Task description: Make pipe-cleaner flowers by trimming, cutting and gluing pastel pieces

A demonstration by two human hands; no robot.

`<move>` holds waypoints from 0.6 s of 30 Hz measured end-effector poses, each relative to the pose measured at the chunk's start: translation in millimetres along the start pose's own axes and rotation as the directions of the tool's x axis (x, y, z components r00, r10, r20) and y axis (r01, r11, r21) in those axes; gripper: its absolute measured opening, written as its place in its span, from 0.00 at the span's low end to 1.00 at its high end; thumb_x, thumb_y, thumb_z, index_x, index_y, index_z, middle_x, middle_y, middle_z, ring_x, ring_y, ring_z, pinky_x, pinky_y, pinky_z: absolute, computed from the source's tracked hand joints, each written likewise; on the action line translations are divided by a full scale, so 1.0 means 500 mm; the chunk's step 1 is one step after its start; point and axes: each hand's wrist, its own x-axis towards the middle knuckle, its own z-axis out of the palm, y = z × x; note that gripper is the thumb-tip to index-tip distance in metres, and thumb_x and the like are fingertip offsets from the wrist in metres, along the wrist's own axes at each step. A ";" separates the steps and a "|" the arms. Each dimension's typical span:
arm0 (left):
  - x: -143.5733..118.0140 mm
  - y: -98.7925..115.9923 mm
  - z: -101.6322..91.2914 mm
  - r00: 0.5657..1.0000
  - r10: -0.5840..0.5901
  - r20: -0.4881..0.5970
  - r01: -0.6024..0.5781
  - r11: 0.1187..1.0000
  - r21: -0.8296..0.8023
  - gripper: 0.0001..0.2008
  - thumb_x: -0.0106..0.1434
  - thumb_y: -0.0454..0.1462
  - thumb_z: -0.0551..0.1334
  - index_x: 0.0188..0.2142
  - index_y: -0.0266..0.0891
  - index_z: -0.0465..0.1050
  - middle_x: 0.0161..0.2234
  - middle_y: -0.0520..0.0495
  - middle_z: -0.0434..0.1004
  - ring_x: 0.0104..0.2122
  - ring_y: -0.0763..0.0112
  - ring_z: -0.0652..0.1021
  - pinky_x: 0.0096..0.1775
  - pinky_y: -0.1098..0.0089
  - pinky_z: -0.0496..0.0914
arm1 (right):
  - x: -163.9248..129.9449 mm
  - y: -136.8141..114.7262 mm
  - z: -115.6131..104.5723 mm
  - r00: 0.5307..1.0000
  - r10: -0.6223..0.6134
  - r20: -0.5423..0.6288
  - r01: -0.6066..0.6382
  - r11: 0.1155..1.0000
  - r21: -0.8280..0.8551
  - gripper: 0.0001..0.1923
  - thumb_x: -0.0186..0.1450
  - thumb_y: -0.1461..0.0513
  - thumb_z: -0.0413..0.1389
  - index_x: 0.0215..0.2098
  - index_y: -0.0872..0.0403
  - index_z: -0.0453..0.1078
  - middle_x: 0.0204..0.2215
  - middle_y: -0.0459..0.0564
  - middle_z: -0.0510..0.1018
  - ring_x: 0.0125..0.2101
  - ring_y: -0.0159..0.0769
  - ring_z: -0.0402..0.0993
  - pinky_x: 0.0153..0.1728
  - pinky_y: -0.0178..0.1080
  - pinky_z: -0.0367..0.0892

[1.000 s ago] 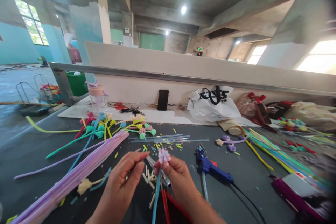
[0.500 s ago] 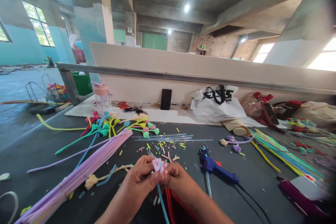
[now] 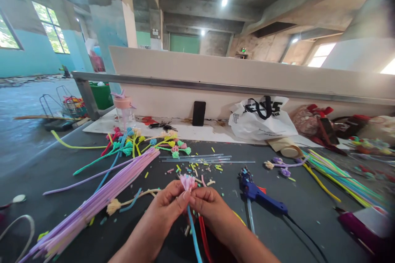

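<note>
Hands pinching pink flower, mid-table

Head cam only: looks fwd/down, close over dark table; hall beyond.

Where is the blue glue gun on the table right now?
In the head view, the blue glue gun lies on the dark table just right of the right hand, below the clear glue sticks.

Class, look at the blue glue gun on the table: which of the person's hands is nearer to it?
Right. The right hand is just left of the blue glue gun; the left hand lies farther left, beyond it, both pinching the pink flower.
</note>
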 end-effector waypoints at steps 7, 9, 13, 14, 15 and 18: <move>0.000 0.002 -0.003 1.000 0.000 -0.009 0.000 0.999 -0.044 0.13 0.58 0.40 0.60 0.42 0.38 0.74 0.37 0.46 0.76 0.40 0.67 0.72 0.49 0.65 0.62 | -0.003 -0.012 0.017 1.000 0.000 -0.020 -0.002 0.997 -0.071 0.18 0.57 0.52 0.59 0.19 0.58 0.70 0.15 0.43 0.69 0.17 0.26 0.61 0.22 0.31 0.56; -0.001 0.002 -0.002 1.000 -0.002 -0.025 0.001 0.998 -0.066 0.12 0.58 0.39 0.60 0.40 0.38 0.75 0.36 0.47 0.76 0.39 0.68 0.72 0.48 0.66 0.62 | -0.003 -0.016 0.018 1.000 -0.010 -0.025 0.008 0.997 -0.077 0.18 0.56 0.52 0.59 0.18 0.58 0.69 0.15 0.42 0.67 0.18 0.25 0.59 0.21 0.31 0.54; 0.000 0.004 0.000 0.997 0.009 -0.074 -0.014 0.998 -0.063 0.10 0.55 0.38 0.63 0.36 0.38 0.76 0.32 0.49 0.74 0.36 0.70 0.71 0.43 0.69 0.64 | 0.000 -0.021 0.016 0.999 -0.040 -0.002 0.039 0.986 -0.163 0.21 0.55 0.50 0.58 0.16 0.58 0.66 0.14 0.40 0.61 0.18 0.24 0.54 0.21 0.30 0.51; 0.001 0.004 0.000 0.996 0.010 -0.084 -0.014 0.999 -0.049 0.09 0.54 0.38 0.63 0.36 0.38 0.76 0.31 0.49 0.73 0.35 0.70 0.71 0.42 0.70 0.65 | 0.001 -0.021 0.014 0.999 -0.038 0.006 0.038 0.980 -0.194 0.21 0.56 0.50 0.58 0.17 0.58 0.66 0.14 0.40 0.61 0.18 0.24 0.53 0.20 0.30 0.51; 0.001 0.003 -0.001 0.996 0.012 -0.091 -0.015 0.999 -0.035 0.09 0.54 0.38 0.63 0.35 0.38 0.76 0.31 0.50 0.73 0.34 0.70 0.71 0.41 0.70 0.65 | 0.001 -0.021 0.012 0.999 -0.031 0.016 0.034 0.973 -0.228 0.21 0.56 0.49 0.57 0.16 0.58 0.66 0.13 0.40 0.60 0.18 0.24 0.53 0.20 0.30 0.51; 0.003 -0.001 -0.006 0.994 0.037 -0.102 -0.036 0.999 0.010 0.10 0.55 0.39 0.63 0.35 0.37 0.75 0.30 0.50 0.73 0.33 0.70 0.71 0.40 0.70 0.65 | 0.004 -0.026 0.004 1.000 0.006 0.003 -0.005 0.939 -0.343 0.21 0.58 0.51 0.54 0.16 0.58 0.67 0.14 0.42 0.64 0.18 0.25 0.57 0.21 0.31 0.54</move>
